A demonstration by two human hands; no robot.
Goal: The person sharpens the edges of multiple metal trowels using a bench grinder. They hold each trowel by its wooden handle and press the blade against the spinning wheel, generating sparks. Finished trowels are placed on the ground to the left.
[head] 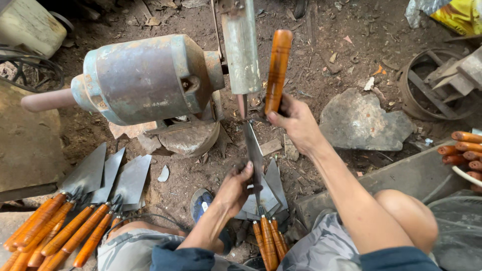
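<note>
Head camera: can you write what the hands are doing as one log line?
right hand: grips orange wooden handle | left hand: holds metal blade | near: grinder motor | ground: finished trowels

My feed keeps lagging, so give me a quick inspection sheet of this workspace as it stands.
Surface: bare dirt floor strewn with chips and flat stones.
Job's things: flat grey metal blade with an orange wooden handle, held up to the grey-blue bench grinder motor.
Clutter: finished orange-handled blades piled lower left, more between the knees, loose orange handles at right.
Grippers: right hand grips the handle; left hand pinches the blade's lower part.
Cables: black cable coiled upper left.
Surroundings: rusty round metal frame, yellow bag, pale plastic container.
</note>
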